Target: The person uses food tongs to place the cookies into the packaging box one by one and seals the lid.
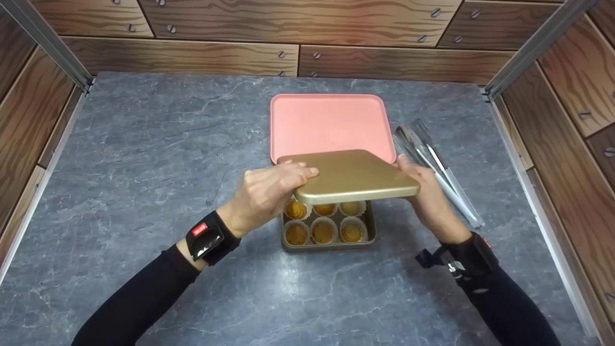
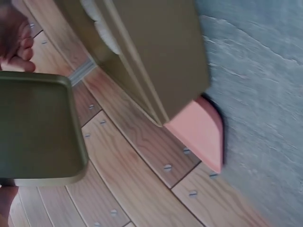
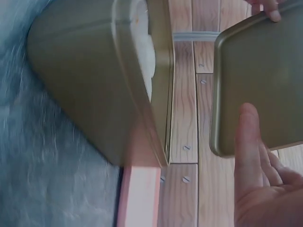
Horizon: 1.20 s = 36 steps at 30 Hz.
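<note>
A gold metal lid [image 1: 355, 175] is held tilted above a matching rectangular tin [image 1: 331, 246]. My left hand [image 1: 269, 190] grips the lid's left edge, with fingers on its top. At the lid's right edge is my right hand [image 1: 430, 202], partly hidden by the lid in the head view. Its thumb [image 3: 247, 142] extends straight across the view of the lid's underside; whether it touches is unclear. Small yellow-orange cakes [image 1: 323, 231] in white paper cups sit in rows inside the tin. The lid covers the tin's back part.
A pink tray [image 1: 331, 120] lies behind the tin, its front edge partly covered by the lid. Metal tongs [image 1: 439, 168] with pale handles rest right of the tray. Wood-patterned panels [image 1: 192, 57] border the grey marbled tabletop [image 1: 168, 144].
</note>
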Each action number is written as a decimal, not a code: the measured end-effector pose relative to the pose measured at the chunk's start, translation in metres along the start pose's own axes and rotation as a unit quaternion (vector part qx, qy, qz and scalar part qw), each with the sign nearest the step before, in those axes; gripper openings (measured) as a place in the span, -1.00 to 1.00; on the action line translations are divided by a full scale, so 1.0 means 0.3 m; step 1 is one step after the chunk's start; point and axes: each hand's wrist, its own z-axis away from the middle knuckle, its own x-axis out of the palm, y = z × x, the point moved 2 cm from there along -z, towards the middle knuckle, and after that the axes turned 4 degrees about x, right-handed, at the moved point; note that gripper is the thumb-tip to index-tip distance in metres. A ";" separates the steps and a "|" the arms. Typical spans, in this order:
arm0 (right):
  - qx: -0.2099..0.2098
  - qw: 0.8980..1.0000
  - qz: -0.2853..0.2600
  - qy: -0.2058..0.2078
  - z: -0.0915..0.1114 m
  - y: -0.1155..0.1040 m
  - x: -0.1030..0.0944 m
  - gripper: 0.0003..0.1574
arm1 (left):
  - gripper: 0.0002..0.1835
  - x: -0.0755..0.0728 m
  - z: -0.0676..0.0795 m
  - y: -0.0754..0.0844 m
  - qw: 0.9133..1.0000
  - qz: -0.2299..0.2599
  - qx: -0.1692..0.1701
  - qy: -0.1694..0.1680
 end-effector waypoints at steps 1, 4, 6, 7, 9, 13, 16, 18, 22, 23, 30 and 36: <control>0.007 1.000 -0.025 -0.002 -0.001 0.003 0.002 -0.43 | -0.86 0.002 0.004 -0.002 1.000 -0.004 0.007 -0.002; 0.025 0.995 -0.091 -0.022 -0.005 0.010 0.008 -0.49 | -0.84 0.008 0.014 -0.007 1.000 -0.001 0.022 -0.012; 0.041 0.992 -0.117 -0.035 -0.007 0.012 0.007 -0.54 | -0.81 0.010 0.022 -0.010 0.999 0.006 0.028 -0.023; 0.052 0.990 -0.128 -0.041 -0.007 0.011 0.006 -0.57 | -0.80 0.011 0.026 -0.011 0.999 0.011 0.031 -0.029; 0.072 0.985 -0.146 -0.053 -0.007 0.010 0.003 -0.64 | -0.79 0.010 0.035 -0.012 0.998 0.016 0.037 -0.043; 0.102 0.975 -0.182 -0.073 -0.003 0.009 -0.006 -0.68 | -0.80 0.007 0.052 -0.005 0.996 0.014 0.048 -0.075; 0.110 0.968 -0.208 -0.087 0.000 0.010 -0.010 -0.66 | -0.84 0.007 0.061 0.002 0.994 0.016 0.054 -0.096; 0.111 0.964 -0.224 -0.096 0.000 0.013 -0.011 -0.65 | -0.84 0.010 0.068 0.005 0.993 0.018 0.051 -0.101; 0.106 0.960 -0.236 -0.108 -0.006 0.022 -0.007 -0.68 | -0.82 0.013 0.080 0.001 0.994 0.041 0.005 -0.099; 0.104 0.961 -0.234 -0.106 -0.008 0.026 -0.005 -0.69 | -0.80 0.013 0.082 -0.001 0.994 0.048 -0.011 -0.101; 0.083 0.973 -0.198 -0.080 -0.015 0.041 0.002 -0.61 | -0.52 0.011 0.114 -0.014 0.976 0.070 -0.142 -0.151; 0.082 0.978 -0.173 -0.087 -0.010 0.054 0.009 -0.44 | -0.50 0.004 0.127 -0.039 0.884 0.095 -0.442 -0.116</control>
